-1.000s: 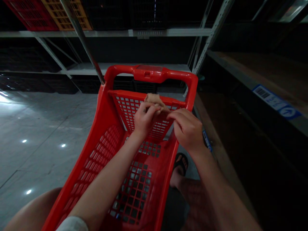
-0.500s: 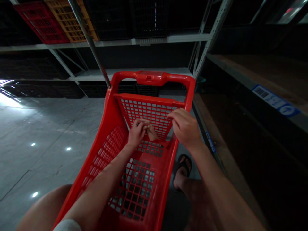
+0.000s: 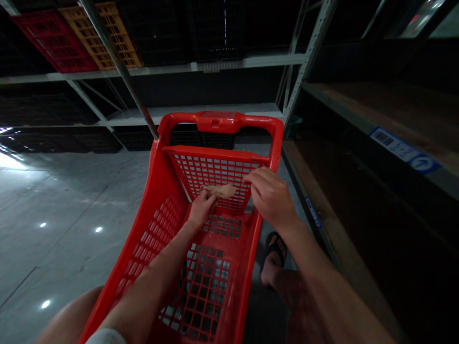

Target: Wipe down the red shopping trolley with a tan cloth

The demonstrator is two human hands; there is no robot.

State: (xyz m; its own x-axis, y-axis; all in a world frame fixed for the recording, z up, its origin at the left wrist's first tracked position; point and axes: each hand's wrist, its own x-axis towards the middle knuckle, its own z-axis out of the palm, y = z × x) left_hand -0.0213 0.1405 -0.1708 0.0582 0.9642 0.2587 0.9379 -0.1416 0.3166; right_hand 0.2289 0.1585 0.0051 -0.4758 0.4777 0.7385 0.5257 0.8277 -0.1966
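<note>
A red plastic shopping cart [image 3: 238,267] stands in front of me, its handle at the far end. Inside its basket, my left hand [image 3: 202,206] pinches a crumpled beige cloth [image 3: 225,191]. That cloth lies against the grid flap [image 3: 215,162] below the handle, its loose end toward the right. My right hand [image 3: 271,196] is closed over the cart's right side rim, thumb and fingers curled toward the inside.
A metal pole [image 3: 118,64] rises from the cart's left side. Behind stand metal shelves [image 3: 276,59] with red [image 3: 53,40], yellow [image 3: 103,36] and black crates. Close on the right are wooden shelves with blue-and-white labels [image 3: 405,149]. My sandalled foot [image 3: 274,248] is beside the cart.
The cloth has swung from hanging downward to lying sideways across the flap. My left hand has shifted slightly down and left; my right hand stays on the rim.
</note>
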